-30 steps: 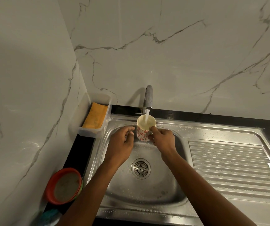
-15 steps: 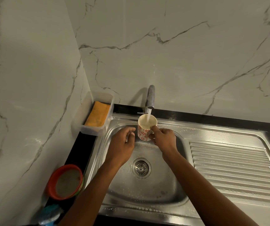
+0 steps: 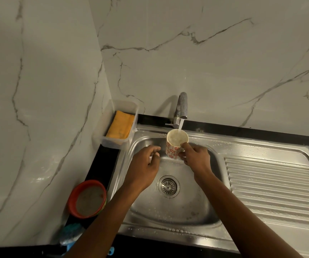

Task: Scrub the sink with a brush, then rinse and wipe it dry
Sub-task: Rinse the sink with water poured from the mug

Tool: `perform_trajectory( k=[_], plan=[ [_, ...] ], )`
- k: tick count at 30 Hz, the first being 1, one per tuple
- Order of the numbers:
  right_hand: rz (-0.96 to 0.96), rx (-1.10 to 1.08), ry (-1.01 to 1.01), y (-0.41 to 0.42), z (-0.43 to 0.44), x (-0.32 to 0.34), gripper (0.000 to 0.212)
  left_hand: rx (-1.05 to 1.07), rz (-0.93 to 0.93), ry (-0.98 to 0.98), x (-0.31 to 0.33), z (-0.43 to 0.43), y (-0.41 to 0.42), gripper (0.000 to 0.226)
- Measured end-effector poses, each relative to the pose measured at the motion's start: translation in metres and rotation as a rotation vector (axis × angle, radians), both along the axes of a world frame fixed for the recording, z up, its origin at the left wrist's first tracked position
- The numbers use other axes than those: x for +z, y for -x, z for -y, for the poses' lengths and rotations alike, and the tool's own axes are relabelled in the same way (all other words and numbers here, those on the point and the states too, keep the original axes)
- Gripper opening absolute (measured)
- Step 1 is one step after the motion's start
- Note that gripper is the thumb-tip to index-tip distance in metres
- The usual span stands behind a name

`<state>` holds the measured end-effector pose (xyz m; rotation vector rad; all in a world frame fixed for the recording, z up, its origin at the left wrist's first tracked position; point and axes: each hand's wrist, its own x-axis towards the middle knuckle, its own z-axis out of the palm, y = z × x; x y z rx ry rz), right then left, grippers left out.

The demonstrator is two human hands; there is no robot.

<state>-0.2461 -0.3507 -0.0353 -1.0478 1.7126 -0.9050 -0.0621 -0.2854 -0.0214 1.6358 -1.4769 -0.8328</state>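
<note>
A steel sink (image 3: 168, 218) with a round drain (image 3: 169, 186) lies below me, wet with droplets. The tap (image 3: 181, 107) at its back runs water into a white cup with red flowers (image 3: 175, 146). My right hand (image 3: 194, 158) grips that cup from the right, thumb near the rim, holding it upright over the basin. My left hand (image 3: 145, 164) hovers just left of the cup with loosely curled fingers and holds nothing. A blue-green brush (image 3: 71, 232) lies at the counter's near left corner, partly hidden by my left arm.
A clear plastic tub (image 3: 120, 142) holding a folded orange cloth (image 3: 120, 124) stands at the sink's back left corner. A red bowl (image 3: 87, 199) sits on the black counter to the left. A ribbed drainboard (image 3: 273, 185) stretches right. Marble walls close in behind and left.
The cup stays under the running tap and keeps filling. My left hand has drifted slightly away from the cup. The view has shifted a little.
</note>
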Motion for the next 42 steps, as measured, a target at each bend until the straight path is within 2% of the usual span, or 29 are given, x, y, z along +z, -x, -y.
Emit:
perform_trajectory(
  k=[4,8,15,20,24,28,33,38,42],
  plan=[
    [-0.042,0.092,-0.029,0.006,-0.019,-0.008,0.027,0.0,0.007,-0.041,-0.008,-0.041,0.002,0.03],
    [-0.086,0.28,-0.041,0.017,-0.035,-0.021,0.032,-0.004,0.018,-0.104,-0.029,-0.102,0.015,0.036],
    [-0.322,0.718,-0.031,0.002,-0.053,-0.033,0.032,0.067,0.262,-0.347,-0.058,-0.182,0.01,0.056],
    [-0.48,1.0,0.047,-0.038,-0.067,-0.03,0.046,0.018,0.562,-0.631,-0.067,-0.182,-0.008,0.073],
    [-0.617,1.146,0.173,-0.07,-0.079,-0.025,0.045,-0.025,0.614,-0.727,-0.087,-0.169,-0.015,0.079],
    [-0.644,1.193,0.181,-0.076,-0.082,-0.021,0.03,-0.042,0.684,-0.742,-0.107,-0.16,-0.021,0.081],
    [-0.646,1.157,0.16,-0.054,-0.073,-0.028,0.044,-0.081,0.686,-0.725,-0.115,-0.158,-0.019,0.08],
    [-0.691,1.102,0.136,-0.043,-0.06,-0.035,0.048,-0.212,0.728,-0.668,-0.122,-0.159,-0.022,0.077],
    [-0.732,1.095,0.157,-0.061,-0.056,-0.035,0.047,-0.178,0.762,-0.545,-0.13,-0.145,-0.03,0.076]
  ],
)
